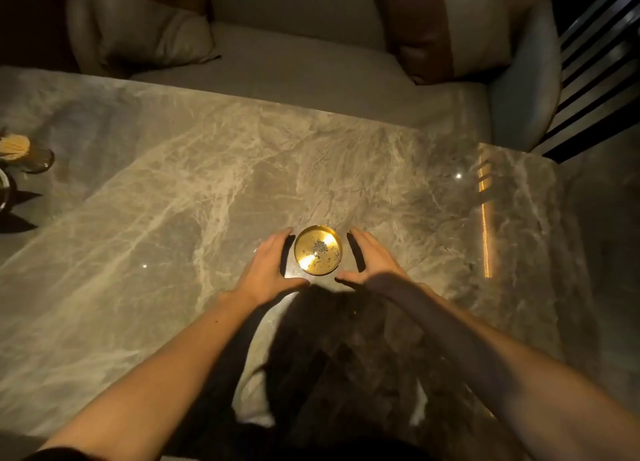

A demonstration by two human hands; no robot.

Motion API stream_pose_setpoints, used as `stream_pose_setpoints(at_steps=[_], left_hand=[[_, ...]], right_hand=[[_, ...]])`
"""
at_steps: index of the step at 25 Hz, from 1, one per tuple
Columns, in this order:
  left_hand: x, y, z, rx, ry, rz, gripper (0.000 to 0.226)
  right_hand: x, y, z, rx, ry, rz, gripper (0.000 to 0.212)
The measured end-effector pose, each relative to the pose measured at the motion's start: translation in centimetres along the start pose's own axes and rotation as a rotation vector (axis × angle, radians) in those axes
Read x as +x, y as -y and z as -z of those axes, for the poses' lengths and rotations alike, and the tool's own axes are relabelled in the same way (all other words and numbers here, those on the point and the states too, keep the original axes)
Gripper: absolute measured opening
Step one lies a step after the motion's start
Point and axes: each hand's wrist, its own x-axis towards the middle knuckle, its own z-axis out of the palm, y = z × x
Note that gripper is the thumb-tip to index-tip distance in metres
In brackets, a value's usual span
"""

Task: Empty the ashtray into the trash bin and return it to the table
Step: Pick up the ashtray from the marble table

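Observation:
A round gold ashtray (pixel 317 249) with a small heap of grey ash in its middle sits on the marble table (pixel 173 190). My left hand (pixel 268 268) is just to its left, fingers spread and curved toward the rim, apart from it by a narrow gap. On the other side my right hand (pixel 370 259) is also spread, its palm facing the ashtray without touching it. Both hands hold nothing. No trash bin is in view.
A pale sofa (pixel 311 55) with cushions runs along the table's far edge. A glass holder with toothpicks (pixel 20 152) stands at the far left of the table. Dark slatted railing (pixel 599 62) is at the right. My shadow falls on the near table.

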Motion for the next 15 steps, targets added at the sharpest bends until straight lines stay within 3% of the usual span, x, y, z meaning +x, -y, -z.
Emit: stream_pose_setpoints(at_steps=[15], left_hand=[[3.8,1.8,-2.8,-0.016,0.063,0.105,0.102]], right_hand=[[2.3,-0.2,-2.4,0.091,-0.05,0.047,0.08]])
